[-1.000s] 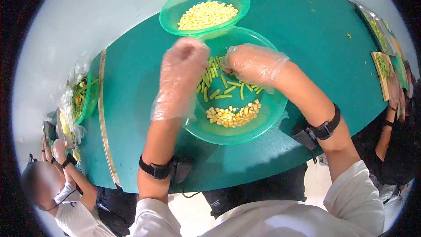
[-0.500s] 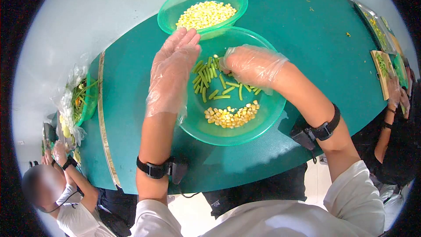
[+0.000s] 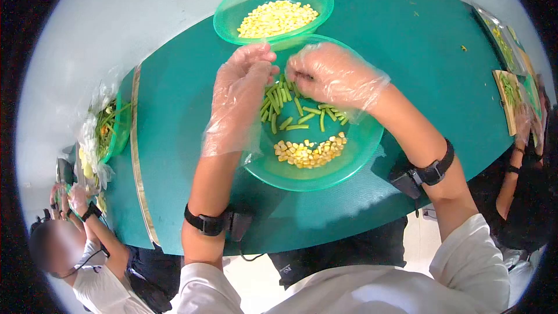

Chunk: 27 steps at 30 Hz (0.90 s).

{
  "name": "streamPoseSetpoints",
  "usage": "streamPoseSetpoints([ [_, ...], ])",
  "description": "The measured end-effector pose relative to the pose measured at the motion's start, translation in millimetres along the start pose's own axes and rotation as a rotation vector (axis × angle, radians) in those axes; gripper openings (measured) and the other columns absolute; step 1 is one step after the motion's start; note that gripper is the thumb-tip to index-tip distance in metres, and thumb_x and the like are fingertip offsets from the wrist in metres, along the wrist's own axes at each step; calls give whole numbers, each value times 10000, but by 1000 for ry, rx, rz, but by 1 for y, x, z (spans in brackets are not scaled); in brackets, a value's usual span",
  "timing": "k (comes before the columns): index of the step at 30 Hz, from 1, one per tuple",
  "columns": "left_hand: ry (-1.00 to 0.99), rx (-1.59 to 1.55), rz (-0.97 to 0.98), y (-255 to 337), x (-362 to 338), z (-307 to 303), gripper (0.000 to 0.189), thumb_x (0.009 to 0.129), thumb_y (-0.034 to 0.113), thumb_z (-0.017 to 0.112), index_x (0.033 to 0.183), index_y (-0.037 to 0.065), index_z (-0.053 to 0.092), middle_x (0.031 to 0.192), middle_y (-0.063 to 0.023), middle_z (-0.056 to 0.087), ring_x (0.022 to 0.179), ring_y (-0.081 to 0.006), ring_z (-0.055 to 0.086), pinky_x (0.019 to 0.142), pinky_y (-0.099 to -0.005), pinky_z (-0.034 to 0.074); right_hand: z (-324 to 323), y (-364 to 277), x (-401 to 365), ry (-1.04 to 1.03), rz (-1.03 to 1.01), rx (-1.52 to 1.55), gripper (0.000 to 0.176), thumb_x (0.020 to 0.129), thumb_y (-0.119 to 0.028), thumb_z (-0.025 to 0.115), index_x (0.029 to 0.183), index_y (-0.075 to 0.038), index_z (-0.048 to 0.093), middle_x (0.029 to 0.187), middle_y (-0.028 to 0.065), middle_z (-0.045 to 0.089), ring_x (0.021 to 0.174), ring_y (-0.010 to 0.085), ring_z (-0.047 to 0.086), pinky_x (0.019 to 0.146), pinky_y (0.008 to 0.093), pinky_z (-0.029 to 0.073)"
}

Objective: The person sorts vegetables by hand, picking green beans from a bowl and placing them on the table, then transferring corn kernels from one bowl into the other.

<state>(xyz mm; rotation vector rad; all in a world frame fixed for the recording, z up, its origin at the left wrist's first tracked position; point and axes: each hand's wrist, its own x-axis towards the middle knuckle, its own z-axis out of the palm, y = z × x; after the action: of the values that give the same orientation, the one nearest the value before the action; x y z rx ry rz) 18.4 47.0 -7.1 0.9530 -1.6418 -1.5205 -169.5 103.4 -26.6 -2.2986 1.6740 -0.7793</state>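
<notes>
In front of me stands a green plastic bowl point(image 3: 290, 181) holding cut green bean pieces point(image 3: 282, 97) in its middle and a curved band of corn kernels point(image 3: 310, 152) nearer me. My left hand point(image 3: 247, 75), in a clear plastic glove, is over the bowl's left rim; its fingers are loosely bent, apart from the thumb, with nothing visible in them. My right hand point(image 3: 337, 75), gloved the same way, hovers over the far right of the beans. Its fingers are pinched together, and whatever they hold is hidden.
A second green bowl point(image 3: 226, 21) full of corn kernels point(image 3: 279, 18) stands behind. At left, a green basket point(image 3: 121, 131) holds vegetable scraps beside a person point(image 3: 99, 261) in white. At far right, another person's hands point(image 3: 525, 122) are near a cutting board point(image 3: 504, 102) with green pieces.
My left hand has turned and bent its previously outstretched fingers, moving slightly right. My right hand has risen a little from the beans, its fingers still together.
</notes>
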Motion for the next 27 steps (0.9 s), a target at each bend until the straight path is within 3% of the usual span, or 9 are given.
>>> streamPoseSetpoints([
  [1,13,23,-13,2,-1,1,298,946,94,582,1222,-14,617,1086,-79,666,946,-146,626,842,-295,504,0,0,1,99,-11,39,162,834,-144,614,910,-50,722,805,219,681,782,424,675,741,490,546],
  [4,-13,177,-44,-1,0,-1,299,952,137,593,1201,-21,638,1019,-78,679,902,-132,626,812,-298,506,-11,-5,5,322,218,256,209,859,-155,603,992,-47,724,894,222,706,869,419,686,801,480,547],
  [7,-31,260,-26,-3,-1,1,306,950,178,607,1173,-23,661,977,-88,690,890,-136,633,798,-312,510,-8,12,8,435,124,158,362,939,-69,576,1289,-105,663,937,127,708,648,116,545,657,312,523],
  [10,-65,275,5,-12,0,-1,313,947,202,612,1157,-23,672,970,-99,701,890,-150,643,790,-332,517,-3,17,8,381,34,124,497,931,-66,567,1425,-119,566,1062,169,712,710,203,638,726,370,555],
  [14,-101,303,-4,-15,2,-1,309,947,203,605,1141,-25,681,953,-113,716,864,-162,656,780,-351,524,-5,10,6,238,128,-79,508,909,-50,550,1416,-88,565,1164,224,688,891,387,682,832,463,546],
  [17,-119,371,77,-20,2,-3,306,951,206,604,1120,-36,685,932,-150,714,825,-170,661,757,-361,521,5,21,6,285,73,-91,479,895,-50,552,1370,-76,600,1190,251,659,1010,450,638,895,499,518],
  [20,-132,524,84,-8,-5,1,279,945,161,591,1115,-37,691,958,-220,706,860,-263,693,788,-397,529,2,11,6,270,120,-111,415,900,-66,558,1308,-68,637,1166,241,671,1036,424,649,907,490,523],
  [23,-109,748,426,-27,-2,-2,263,929,90,570,1132,-23,694,1000,-252,687,960,-370,678,846,-444,528,6,17,7,309,55,-92,382,903,-74,559,1274,-63,650,1142,227,683,1019,424,654,903,489,532],
  [27,-196,989,431,-23,0,2,276,926,51,539,1153,-12,682,1059,-229,689,1038,-399,653,921,-451,513,-2,5,9,219,179,-116,384,907,-68,542,1274,-74,655,1163,213,685,1039,412,658,911,482,537],
])
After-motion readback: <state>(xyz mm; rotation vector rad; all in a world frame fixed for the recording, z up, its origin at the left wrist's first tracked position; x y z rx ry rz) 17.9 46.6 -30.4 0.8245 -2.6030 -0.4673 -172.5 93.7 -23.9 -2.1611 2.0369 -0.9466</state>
